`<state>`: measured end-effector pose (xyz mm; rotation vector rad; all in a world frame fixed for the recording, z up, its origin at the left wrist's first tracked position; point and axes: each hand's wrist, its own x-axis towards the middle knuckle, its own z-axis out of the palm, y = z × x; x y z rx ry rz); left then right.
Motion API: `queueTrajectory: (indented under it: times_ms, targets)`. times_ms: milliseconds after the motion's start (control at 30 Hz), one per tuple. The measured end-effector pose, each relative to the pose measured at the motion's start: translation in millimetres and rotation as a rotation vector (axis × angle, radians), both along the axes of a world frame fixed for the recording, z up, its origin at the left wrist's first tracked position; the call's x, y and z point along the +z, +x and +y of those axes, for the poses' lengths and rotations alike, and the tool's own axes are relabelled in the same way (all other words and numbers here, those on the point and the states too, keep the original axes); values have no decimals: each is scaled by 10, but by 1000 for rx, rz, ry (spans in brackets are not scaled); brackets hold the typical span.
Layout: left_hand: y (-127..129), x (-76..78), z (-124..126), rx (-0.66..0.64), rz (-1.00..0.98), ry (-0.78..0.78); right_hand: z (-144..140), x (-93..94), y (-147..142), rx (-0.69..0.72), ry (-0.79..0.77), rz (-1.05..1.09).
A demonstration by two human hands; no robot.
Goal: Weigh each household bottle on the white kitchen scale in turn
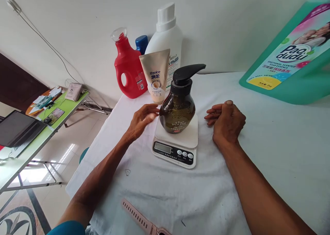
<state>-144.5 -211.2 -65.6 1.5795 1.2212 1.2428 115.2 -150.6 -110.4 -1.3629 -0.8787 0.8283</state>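
Observation:
A dark brown pump bottle (177, 113) with a black pump head stands upright on the white plate of a kitchen scale (175, 154). The scale's grey display shows no digits that I can make out. My left hand (143, 119) is at the bottle's left side, its thumb and fingers apart; whether the fingertips touch the glassy surface I cannot tell. To the right of the scale, my right hand (228, 119) rests on the white cloth, fingers loosely stretched toward the bottle and nothing held. Just behind the bottle stands a beige Rejoice tube (155, 73).
Against the wall are a red jug (130, 68), a blue-capped container (141, 42) and a large white bottle (166, 35). At right stands a big green soap jug (286, 56). A pink watch strap (139, 216) lies at the front. On a green table (63, 113) sits a laptop (19, 126).

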Motion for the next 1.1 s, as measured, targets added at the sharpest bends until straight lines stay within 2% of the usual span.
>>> queueTrajectory:
  times_ms: [100,167,267,500,867,967,1100]
  targets:
    - [-127,-216,30,290,-64,-44,-12,19,-2,3,-3,6]
    - [-154,-334,46,402,-46,-65,-16,31,-6,5,-3,7]
    - [-134,-400,59,390,20,-80,-15,42,-14,0,-2,9]
    - [-116,-348,67,352,106,-86,-11,40,-22,-5,-12,2]
    - [-136,-368,91,295,137,-119,7,14,-40,3,-14,17]
    - [-137,-364,100,298,131,-130,-23,53,-36,92,43,73]
    - [-145,-373,107,302,99,-148,-88,189,62,379,74,137]
